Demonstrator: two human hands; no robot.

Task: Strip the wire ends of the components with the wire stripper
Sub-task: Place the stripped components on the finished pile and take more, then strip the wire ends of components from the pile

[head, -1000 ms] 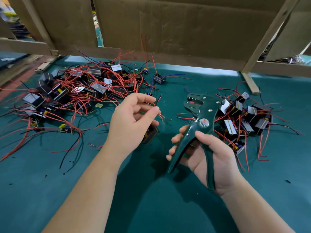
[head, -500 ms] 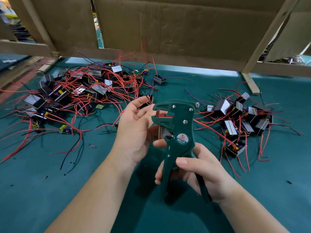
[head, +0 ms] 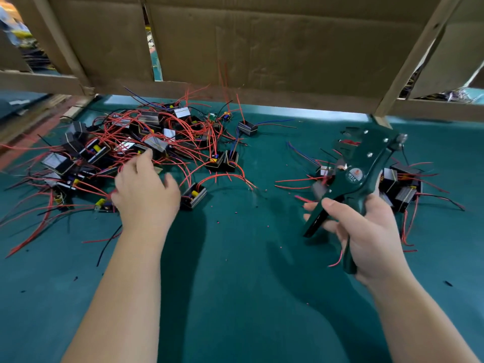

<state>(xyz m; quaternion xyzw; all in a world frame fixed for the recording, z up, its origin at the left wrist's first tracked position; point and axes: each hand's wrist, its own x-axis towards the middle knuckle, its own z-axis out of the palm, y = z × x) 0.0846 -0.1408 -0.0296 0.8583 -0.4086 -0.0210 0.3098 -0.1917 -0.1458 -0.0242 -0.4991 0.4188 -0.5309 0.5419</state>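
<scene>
While the right hand [head: 366,231] keeps a closed grip round the handles of the wire stripper [head: 358,174], its head raised over the right-hand heap of components [head: 400,187], the left hand [head: 145,189] hovers with loose, open fingers above the larger left-hand pile [head: 125,148], holding nothing that I can see. Trouble would likely come from the tangle: red wires [head: 199,153] cross one another, so lifting one component may drag its neighbours across the tabletop [head: 235,284]. A nearby single component [head: 193,196] lies just right of the left hand's thumb, apart from it, and well left of the stripper.
</scene>
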